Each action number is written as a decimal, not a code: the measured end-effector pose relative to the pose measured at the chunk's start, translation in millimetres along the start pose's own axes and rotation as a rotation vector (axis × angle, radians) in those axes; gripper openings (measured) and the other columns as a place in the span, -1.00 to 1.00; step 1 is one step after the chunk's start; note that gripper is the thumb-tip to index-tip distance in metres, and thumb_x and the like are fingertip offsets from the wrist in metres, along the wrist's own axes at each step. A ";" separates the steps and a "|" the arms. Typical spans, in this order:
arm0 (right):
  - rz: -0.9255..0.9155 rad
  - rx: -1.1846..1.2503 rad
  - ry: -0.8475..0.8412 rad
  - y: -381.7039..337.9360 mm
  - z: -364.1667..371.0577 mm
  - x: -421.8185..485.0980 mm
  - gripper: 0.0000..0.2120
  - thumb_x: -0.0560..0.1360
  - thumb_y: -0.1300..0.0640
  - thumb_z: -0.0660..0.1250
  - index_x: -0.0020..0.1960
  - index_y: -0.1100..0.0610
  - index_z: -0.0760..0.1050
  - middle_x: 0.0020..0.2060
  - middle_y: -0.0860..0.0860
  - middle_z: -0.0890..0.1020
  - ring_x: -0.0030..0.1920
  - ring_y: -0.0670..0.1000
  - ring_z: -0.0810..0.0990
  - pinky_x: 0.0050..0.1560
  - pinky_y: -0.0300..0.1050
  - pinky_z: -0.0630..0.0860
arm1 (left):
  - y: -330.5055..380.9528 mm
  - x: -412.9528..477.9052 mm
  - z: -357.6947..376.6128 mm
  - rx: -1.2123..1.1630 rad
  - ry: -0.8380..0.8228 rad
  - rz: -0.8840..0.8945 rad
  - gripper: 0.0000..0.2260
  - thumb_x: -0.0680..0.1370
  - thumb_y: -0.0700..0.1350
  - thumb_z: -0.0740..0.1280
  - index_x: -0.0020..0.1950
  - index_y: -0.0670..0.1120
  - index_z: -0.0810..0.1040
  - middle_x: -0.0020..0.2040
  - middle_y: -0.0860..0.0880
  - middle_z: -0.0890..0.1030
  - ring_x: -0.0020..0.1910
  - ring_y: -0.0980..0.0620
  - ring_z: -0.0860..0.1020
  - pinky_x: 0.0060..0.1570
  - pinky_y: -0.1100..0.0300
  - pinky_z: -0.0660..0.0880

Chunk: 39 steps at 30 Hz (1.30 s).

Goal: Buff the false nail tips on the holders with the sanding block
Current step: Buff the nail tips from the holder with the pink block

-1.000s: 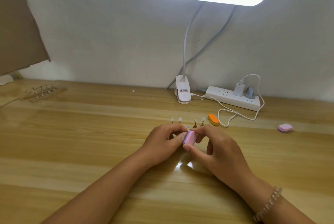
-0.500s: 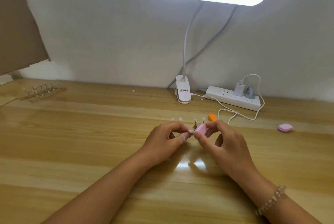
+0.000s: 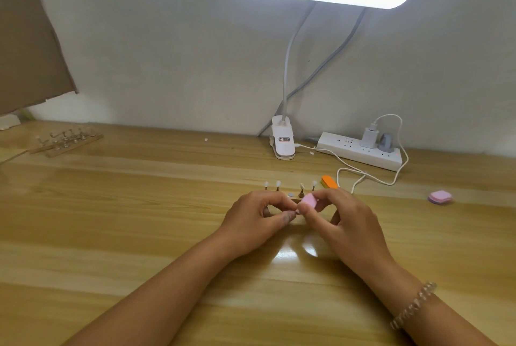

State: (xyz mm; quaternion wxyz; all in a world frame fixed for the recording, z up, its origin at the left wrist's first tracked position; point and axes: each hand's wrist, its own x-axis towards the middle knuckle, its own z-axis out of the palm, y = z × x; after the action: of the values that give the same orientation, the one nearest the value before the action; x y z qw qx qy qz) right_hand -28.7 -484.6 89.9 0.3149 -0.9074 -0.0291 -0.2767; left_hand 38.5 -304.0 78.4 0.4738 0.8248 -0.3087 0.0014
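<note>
A small pink sanding block [image 3: 393, 201] is pinched between the thumb and fingers of my right hand [image 3: 346, 223] at the middle of the wooden table [image 3: 139, 220]. My left hand [image 3: 257, 220] pinches a small nail tip holder between thumb and forefinger, right against the block; the held tip is mostly hidden by my fingers. Just behind my hands stands a row of several holders with white nail tips [image 3: 290, 186].
An orange sanding block [image 3: 329, 182] lies behind my right hand, and a pink and purple block [image 3: 440, 197] at the right. A clip lamp base [image 3: 282, 141], a white power strip [image 3: 361, 151] with cables and another holder rack [image 3: 65, 140] sit along the back.
My right hand moved the pink block from between my hands up and to the right, turning its flat face upward. My left hand stayed in place, still pinching the holder.
</note>
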 end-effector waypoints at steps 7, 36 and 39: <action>-0.009 -0.005 -0.008 -0.6 0.3 -0.3 -0.69 0.37 -0.28 0.37 -0.06 -0.08 0.53 -0.19 -0.20 0.58 -0.34 -0.22 0.45 -0.26 -0.10 0.47 | -0.4 1.3 -0.2 0.011 -0.006 -0.011 -0.90 0.55 -0.09 0.43 -0.03 0.11 0.71 -0.39 0.36 0.52 -0.52 0.21 0.31 -0.38 0.25 0.20; -0.041 0.112 -0.032 3.2 2.9 -3.1 -0.62 0.38 -0.38 0.33 -0.03 -0.10 0.57 -0.22 -0.18 0.60 -0.39 -0.08 0.48 -0.32 -0.17 0.41 | -4.7 2.4 0.6 0.005 0.004 0.012 -0.86 0.59 -0.09 0.37 0.06 0.13 0.67 -0.05 0.18 0.66 -0.46 0.17 0.31 -0.31 0.23 0.28; -0.010 0.071 -0.024 3.1 4.2 1.2 -0.66 0.39 -0.32 0.33 0.00 -0.11 0.57 -0.19 -0.18 0.61 -0.34 -0.10 0.50 -0.26 -0.07 0.48 | -5.3 2.2 0.8 0.001 0.003 0.004 -0.84 0.59 -0.11 0.37 0.07 0.13 0.66 -0.10 0.24 0.63 -0.45 0.18 0.33 -0.32 0.27 0.28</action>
State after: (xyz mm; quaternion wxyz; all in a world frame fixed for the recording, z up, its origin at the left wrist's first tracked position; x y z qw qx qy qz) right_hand -25.0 -484.7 86.1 0.3451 -0.8988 -0.0473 -0.2661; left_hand 42.7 -303.8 74.5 0.4736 0.8245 -0.3097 0.0038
